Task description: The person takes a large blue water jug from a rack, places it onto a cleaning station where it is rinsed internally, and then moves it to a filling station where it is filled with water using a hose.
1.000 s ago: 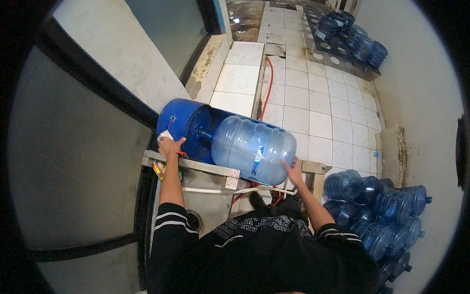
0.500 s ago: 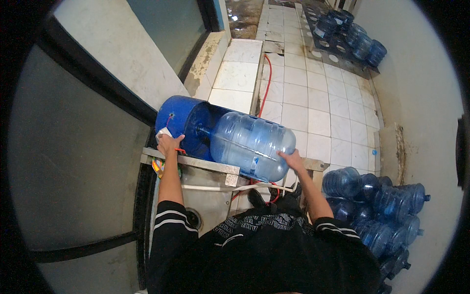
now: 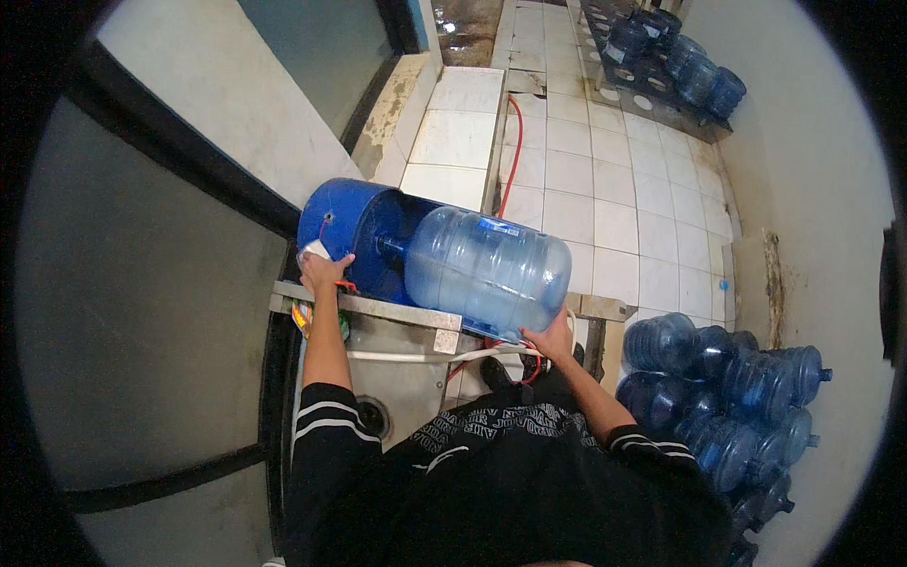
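A large clear blue water jug lies on its side in a blue trough. Its neck points left into the open end of a blue drum-like housing. My right hand grips the jug's near right edge at the base, thumb against the plastic and some fingers hidden. My left hand is closed around a small white box-like piece on the housing's near left side, with the thumb pointing right. What the piece is I cannot make out.
A metal frame carries the trough; a white hose runs below it. Several blue jugs are stacked at my right. More jugs lie on a rack at the far right. A red hose trails over tiles.
The jug has turned about its long axis, and a blue label now shows on its far upper side. My right hand has slid toward me along its base. My left hand stays put.
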`<state>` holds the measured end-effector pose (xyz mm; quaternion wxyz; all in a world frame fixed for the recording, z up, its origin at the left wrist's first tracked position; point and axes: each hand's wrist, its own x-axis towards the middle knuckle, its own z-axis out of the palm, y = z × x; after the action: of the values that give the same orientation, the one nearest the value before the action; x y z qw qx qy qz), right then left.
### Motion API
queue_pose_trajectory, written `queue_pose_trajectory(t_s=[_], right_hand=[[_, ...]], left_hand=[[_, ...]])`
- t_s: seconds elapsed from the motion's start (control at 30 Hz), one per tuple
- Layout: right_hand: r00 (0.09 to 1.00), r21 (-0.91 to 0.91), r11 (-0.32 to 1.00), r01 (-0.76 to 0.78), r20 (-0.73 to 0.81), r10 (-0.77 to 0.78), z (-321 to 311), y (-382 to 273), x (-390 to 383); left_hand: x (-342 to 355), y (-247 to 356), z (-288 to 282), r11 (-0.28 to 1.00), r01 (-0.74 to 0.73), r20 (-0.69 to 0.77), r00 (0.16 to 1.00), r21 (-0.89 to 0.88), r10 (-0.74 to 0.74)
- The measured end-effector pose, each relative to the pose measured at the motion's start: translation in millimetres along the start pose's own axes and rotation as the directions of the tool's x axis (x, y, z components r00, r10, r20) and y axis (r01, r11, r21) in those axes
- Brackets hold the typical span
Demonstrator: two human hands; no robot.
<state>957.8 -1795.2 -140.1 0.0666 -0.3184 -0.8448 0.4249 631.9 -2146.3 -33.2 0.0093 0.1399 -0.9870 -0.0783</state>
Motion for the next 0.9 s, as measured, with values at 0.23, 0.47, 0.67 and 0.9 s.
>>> queue_pose_trajectory(t_s=[0.23,0.47,0.67,0.9], right_hand=[[1.000,-0.056,0.998,-0.026,0.002,0.026,0.5,-2.0,-0.7],[1.000,0.022,1.000,-0.017,-0.015,0.017,-3.1,-9.5,3.1],[0.995,0.163,0.987,-0.004,-0.101,0.021,7.3,-2.8,9.8],[0.964,0.156,0.979,-0.131,-0.209,0.163,-44.9,35.6,9.9]], left_hand=[[-10.6,6.1,-11.6,0.999,0.009,-0.015,1.000,0.042,-0.008],[-13.4,9.2,-19.4,0.998,0.042,-0.008,0.999,0.039,-0.042],[-7.2,3.4,-12.9,0.997,0.017,0.035,0.999,-0.071,-0.015],[5.2,40.8,-2.1,0.996,-0.047,-0.120,0.992,-0.078,0.037]])
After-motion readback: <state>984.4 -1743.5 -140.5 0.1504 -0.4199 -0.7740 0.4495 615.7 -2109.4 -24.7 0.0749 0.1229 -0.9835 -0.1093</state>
